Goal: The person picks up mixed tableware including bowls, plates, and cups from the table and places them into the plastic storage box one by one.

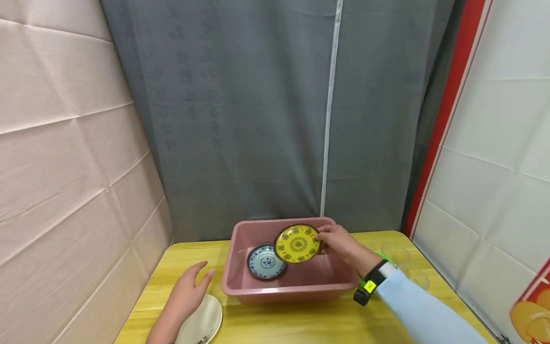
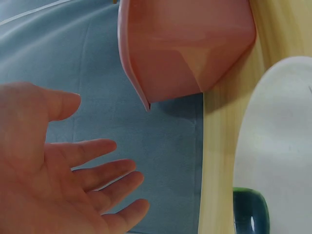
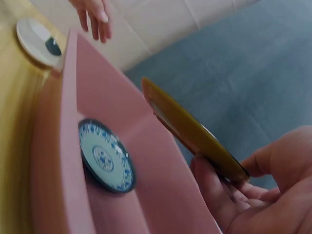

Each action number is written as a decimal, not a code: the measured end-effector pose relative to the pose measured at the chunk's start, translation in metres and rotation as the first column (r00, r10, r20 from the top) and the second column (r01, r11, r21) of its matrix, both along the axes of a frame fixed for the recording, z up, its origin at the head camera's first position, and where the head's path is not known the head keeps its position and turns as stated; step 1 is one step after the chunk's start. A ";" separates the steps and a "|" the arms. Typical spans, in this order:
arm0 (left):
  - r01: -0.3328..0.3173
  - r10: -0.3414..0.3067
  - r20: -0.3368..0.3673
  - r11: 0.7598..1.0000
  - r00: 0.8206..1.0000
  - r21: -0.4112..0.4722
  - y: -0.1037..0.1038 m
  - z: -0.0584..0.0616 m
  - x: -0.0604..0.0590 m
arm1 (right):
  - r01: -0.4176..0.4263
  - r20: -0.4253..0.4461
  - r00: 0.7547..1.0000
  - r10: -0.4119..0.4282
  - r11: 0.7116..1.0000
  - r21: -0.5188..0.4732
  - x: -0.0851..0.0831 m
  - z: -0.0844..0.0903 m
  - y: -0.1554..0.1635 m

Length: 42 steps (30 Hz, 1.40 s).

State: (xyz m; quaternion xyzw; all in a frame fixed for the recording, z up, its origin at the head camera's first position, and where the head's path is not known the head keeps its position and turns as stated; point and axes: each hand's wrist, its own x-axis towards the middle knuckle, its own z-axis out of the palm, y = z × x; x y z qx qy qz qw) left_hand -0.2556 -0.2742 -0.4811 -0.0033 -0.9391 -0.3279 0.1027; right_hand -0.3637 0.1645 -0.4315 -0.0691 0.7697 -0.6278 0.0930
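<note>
Head view: right hand (image 1: 337,241), lower centre-right, thumb and fingers clamped on edge of yellow plate (image 1: 296,244); plate tilted, above tub (image 1: 301,289), lower centre. Blue plate (image 1: 266,263) inside tub. Left hand (image 1: 186,291), lower left: thumb and fingers apart, near white plate (image 1: 206,317).

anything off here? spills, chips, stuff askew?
Nothing stands out: I see no spill or obvious damage. The yellow plate is tilted, but that fits being held in the right grip over the pink basin. The blue-and-white plate lies face up inside the basin. Fine chips would be too small to tell.
</note>
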 end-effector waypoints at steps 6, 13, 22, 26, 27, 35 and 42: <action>0.007 -0.006 0.032 1.000 0.999 -0.022 -0.003 -0.007 0.005 | -0.082 0.005 0.997 0.082 0.995 0.057 -0.026 -0.005 -0.014; 0.001 0.000 0.043 1.000 0.999 -0.026 -0.005 -0.012 0.008 | -0.108 0.028 0.994 0.105 0.982 0.154 -0.046 -0.008 -0.033; 0.000 0.001 0.031 1.000 1.000 -0.014 -0.005 -0.017 0.011 | -0.236 0.071 0.971 0.227 0.955 0.180 -0.061 -0.023 -0.044; 0.007 -0.007 0.023 1.000 1.000 -0.013 -0.004 -0.019 0.011 | -0.234 0.088 0.971 0.220 0.951 0.200 -0.065 -0.029 -0.050; 0.008 -0.007 0.020 1.000 1.000 -0.012 -0.004 -0.019 0.010 | -0.233 0.089 0.972 0.218 0.950 0.207 -0.065 -0.029 -0.051; 0.010 -0.010 -0.011 1.000 1.000 -0.002 -0.003 -0.018 0.010 | -0.230 0.094 0.973 0.213 0.941 0.250 -0.072 -0.028 -0.062; 0.002 -0.002 0.010 1.000 1.000 0.009 -0.002 -0.020 0.012 | -0.217 0.118 0.975 0.190 0.931 0.294 -0.067 -0.033 -0.069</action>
